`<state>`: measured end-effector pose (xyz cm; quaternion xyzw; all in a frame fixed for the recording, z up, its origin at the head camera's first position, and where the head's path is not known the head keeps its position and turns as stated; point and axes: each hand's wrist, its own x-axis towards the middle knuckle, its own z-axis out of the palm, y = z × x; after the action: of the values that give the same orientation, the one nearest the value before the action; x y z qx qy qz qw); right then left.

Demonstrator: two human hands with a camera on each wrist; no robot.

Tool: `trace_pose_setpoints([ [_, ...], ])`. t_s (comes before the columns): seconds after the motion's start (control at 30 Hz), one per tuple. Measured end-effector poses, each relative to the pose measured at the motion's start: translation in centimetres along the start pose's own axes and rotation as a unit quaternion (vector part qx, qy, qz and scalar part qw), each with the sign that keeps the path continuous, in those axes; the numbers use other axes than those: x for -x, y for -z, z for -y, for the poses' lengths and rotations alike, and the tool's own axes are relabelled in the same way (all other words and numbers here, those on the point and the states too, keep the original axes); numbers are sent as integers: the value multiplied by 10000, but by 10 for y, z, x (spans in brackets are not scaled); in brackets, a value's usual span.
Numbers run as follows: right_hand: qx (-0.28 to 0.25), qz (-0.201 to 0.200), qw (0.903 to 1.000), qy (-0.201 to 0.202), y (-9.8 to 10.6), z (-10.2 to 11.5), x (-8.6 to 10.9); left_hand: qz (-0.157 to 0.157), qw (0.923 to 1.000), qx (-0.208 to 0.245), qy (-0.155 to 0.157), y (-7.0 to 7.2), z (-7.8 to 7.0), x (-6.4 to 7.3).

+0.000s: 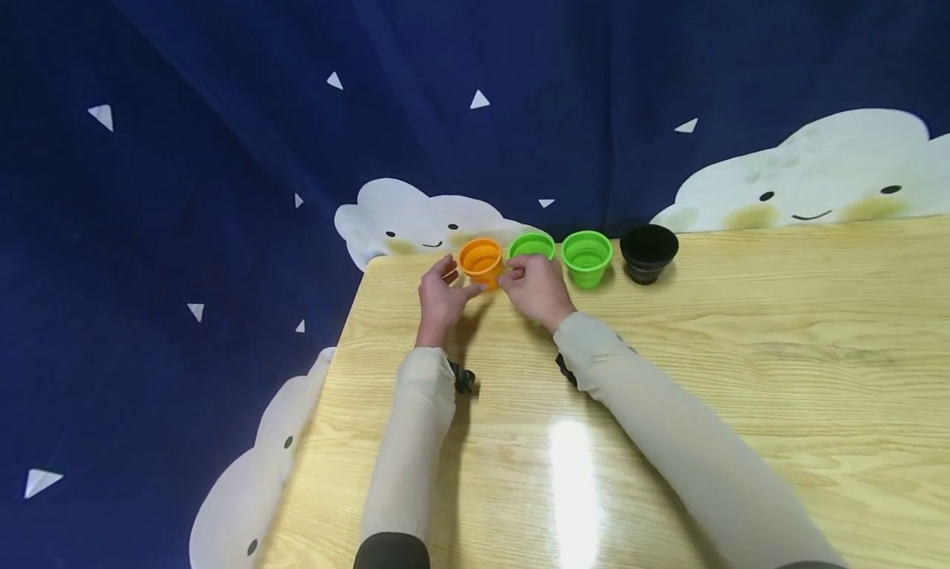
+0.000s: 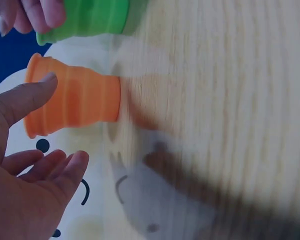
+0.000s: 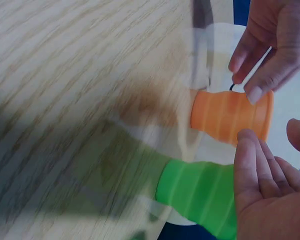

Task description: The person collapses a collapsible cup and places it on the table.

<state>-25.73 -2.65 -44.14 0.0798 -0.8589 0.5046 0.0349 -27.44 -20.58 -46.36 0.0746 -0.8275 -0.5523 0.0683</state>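
Note:
An orange collapsible cup (image 1: 481, 256) stands upright at the table's far left. My left hand (image 1: 440, 305) is at its left side with fingers spread apart; in the left wrist view the thumb (image 2: 37, 97) lies across the near face of the orange cup (image 2: 85, 97). Between that cup and a green cup (image 1: 531, 242) is my right hand (image 1: 538, 291), which partly hides the green one. The right wrist view has the right fingers (image 3: 247, 165) extended beside the orange cup (image 3: 215, 115) and over part of the green cup (image 3: 195, 192), the thumb well apart.
Another green cup (image 1: 587, 260) and a black cup (image 1: 649, 251) stand farther right in the same row. Behind the wooden table (image 1: 742, 371) hangs a dark blue curtain (image 1: 594, 99) with clouds and white triangles. The table's left edge lies close to my left arm.

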Motion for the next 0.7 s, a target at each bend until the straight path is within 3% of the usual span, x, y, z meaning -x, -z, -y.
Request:
trace_pose_setpoints([
  [0.23, 166, 66, 9998, -93, -10, 8, -6, 231, 9996, 135, 59, -6, -1, -6],
  [0.5, 897, 124, 9952, -367, -26, 14, -14, 343, 9988, 270, 233, -6, 0, -14],
  [0.7, 989, 102, 9938, -501, -33, 15, -19, 365, 9984, 413, 97, -7, -1, -16],
])
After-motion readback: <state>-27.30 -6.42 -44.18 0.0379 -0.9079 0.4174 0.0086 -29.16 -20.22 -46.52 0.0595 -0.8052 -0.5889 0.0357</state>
